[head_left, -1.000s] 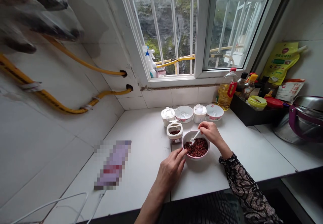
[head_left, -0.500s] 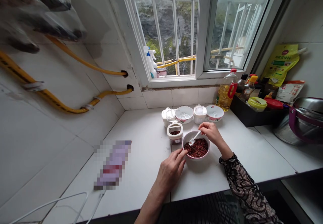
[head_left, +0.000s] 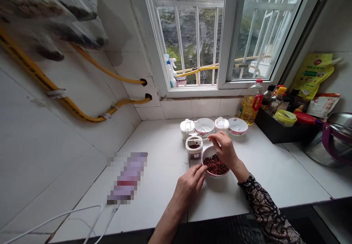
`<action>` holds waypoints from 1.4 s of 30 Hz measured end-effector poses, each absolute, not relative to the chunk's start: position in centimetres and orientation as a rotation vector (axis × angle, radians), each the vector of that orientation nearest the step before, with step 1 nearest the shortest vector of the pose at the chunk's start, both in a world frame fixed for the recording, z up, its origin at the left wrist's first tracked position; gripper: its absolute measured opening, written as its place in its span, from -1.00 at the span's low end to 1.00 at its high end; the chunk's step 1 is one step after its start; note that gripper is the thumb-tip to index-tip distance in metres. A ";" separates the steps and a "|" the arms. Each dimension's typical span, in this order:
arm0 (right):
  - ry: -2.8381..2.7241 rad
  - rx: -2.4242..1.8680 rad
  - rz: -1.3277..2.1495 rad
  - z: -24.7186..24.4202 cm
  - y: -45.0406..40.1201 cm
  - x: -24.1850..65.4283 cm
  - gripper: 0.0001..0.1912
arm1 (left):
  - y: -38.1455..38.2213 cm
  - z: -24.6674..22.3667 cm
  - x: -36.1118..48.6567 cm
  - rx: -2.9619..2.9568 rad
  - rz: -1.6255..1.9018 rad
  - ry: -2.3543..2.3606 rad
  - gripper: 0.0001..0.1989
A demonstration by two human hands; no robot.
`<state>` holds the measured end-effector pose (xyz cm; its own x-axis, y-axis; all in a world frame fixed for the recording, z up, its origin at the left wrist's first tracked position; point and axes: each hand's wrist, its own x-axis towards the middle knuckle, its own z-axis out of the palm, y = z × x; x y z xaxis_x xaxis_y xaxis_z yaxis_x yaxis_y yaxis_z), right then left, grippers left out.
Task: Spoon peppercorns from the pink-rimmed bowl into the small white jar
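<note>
A small white spoon [head_left: 205,139] is pinched in my right hand [head_left: 224,148]. Its scoop end reaches over the opening of a lidded seasoning jar [head_left: 194,156], whose lid is up and which holds dark reddish grains. Just to the right of the jar stands a white bowl [head_left: 217,177], part filled with dark red peppercorns [head_left: 216,165]. My left hand [head_left: 191,181] grips the bowl's near-left rim with its fingertips. My right wrist passes over the bowl's right side and hides part of its rim.
Behind are two white jars [head_left: 187,129] [head_left: 221,124] and two bowls [head_left: 205,127] [head_left: 238,126]. An oil bottle [head_left: 249,106] stands by a black box [head_left: 275,132] of condiments. A steel pot [head_left: 319,145] is at right, a blurred purple packet [head_left: 129,178] at left.
My right hand has moved left with the spoon, from above the peppercorns in the bowl to the open jar. The left hand stays at the bowl's rim. The view has shifted slightly.
</note>
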<state>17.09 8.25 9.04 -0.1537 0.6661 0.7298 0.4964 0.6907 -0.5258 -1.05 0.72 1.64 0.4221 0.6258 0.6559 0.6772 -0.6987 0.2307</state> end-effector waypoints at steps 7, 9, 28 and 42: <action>-1.843 -0.975 0.048 9.6 8.0 20.1 -0.83 | 0.7 1.6 -1.0 -2.590 -1.140 -1.197 -0.65; -1.905 -1.025 0.067 9.5 8.4 21.5 -0.84 | 0.7 1.6 -1.0 -2.592 -1.139 -1.198 -0.65; -1.542 -1.255 0.937 8.3 9.1 21.7 -0.86 | 0.7 1.5 -1.1 -2.589 -1.127 -1.189 -0.64; -1.358 -1.209 1.137 8.3 9.7 21.8 -0.85 | 0.7 1.4 -0.6 -2.585 -1.129 -1.228 -0.64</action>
